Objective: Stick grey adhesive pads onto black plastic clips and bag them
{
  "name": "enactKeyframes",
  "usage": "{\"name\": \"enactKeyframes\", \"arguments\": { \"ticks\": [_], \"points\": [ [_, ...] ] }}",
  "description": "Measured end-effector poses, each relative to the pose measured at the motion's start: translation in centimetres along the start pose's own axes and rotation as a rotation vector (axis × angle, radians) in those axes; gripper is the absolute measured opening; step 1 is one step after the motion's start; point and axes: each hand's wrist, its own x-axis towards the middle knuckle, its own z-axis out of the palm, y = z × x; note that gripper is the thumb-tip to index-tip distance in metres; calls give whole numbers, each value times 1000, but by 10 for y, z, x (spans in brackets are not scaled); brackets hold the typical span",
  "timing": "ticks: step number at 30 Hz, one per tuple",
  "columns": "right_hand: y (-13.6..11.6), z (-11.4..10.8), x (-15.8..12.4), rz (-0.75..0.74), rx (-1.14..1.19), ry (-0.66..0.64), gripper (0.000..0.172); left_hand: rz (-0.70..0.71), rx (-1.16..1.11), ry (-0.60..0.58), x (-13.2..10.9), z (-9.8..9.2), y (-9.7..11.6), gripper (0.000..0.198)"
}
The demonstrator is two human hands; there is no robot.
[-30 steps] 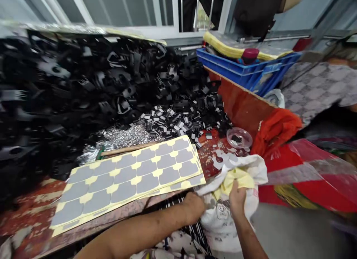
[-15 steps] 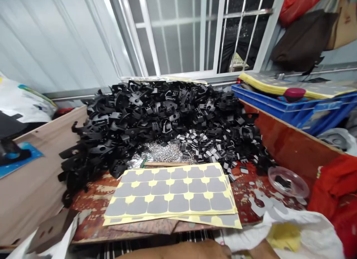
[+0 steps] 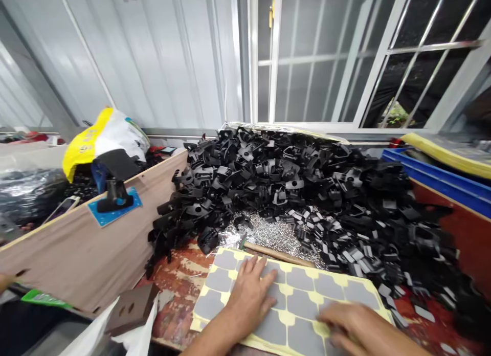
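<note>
A stack of yellow sheets with grey die-cut pads [image 3: 303, 299] lies at the table's front edge. My left hand [image 3: 251, 289] rests palm down on its left half, fingers stretched out and slightly apart. Over the right half is my right hand [image 3: 351, 323], smeared by motion. Its fingers look bent, but whether they hold anything is hidden. Just behind the sheets lies a wooden-handled tool [image 3: 280, 253], in front of a heap of small shiny metal pins [image 3: 268, 230].
Black plastic clip parts [image 3: 245, 177] are piled high at the back, with small grey-topped pieces [image 3: 356, 259] on the right. A wooden board [image 3: 126, 238] bounds the left side; a brown block [image 3: 132, 307] sits near it. A blue crate [image 3: 452, 179] stands right. Someone's skin shows at the left edge.
The view has turned left. Both hands have come up onto the sheets; before, only forearms showed at the bottom edge. The sheet stack now sits at a different angle.
</note>
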Motion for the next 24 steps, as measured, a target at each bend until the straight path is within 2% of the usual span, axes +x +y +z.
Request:
{"name": "enactKeyframes", "arguments": {
  "ticks": [1,2,3,4,6,9,10,12,14,15,17,19,21,24],
  "points": [
    [-14,0,35,-143,-26,-118,30,17,14,13,-1,9,-8,58],
    [-32,1,74,-267,-78,-144,33,37,23,17,-3,16,-14,60],
    [-52,3,114,-375,-149,-114,32,57,34,20,-4,23,-19,61],
    [-74,4,155,-471,-216,-31,28,77,47,29,-4,28,-23,61],
    [-123,10,233,-593,-359,101,34,124,84,71,-4,39,-29,62],
    [-184,21,331,-581,-521,191,36,203,173,193,2,59,-42,65],
    [-197,24,357,-557,-534,204,39,229,210,249,5,67,-48,66],
    [-209,30,394,-481,-554,204,55,281,293,365,11,81,-58,62],
    [-203,32,415,-408,-579,185,68,317,364,449,15,92,-66,50],
    [-195,31,420,-378,-592,173,68,326,384,467,17,95,-68,46],
    [-174,27,419,-335,-613,153,57,326,379,458,17,97,-70,47],
    [-150,20,409,-309,-624,143,49,312,328,409,15,95,-68,59],
    [-127,11,393,-304,-632,138,50,277,267,341,12,90,-65,68],
    [-101,0,365,-318,-655,139,49,223,188,226,6,77,-59,67]
  ]
}}
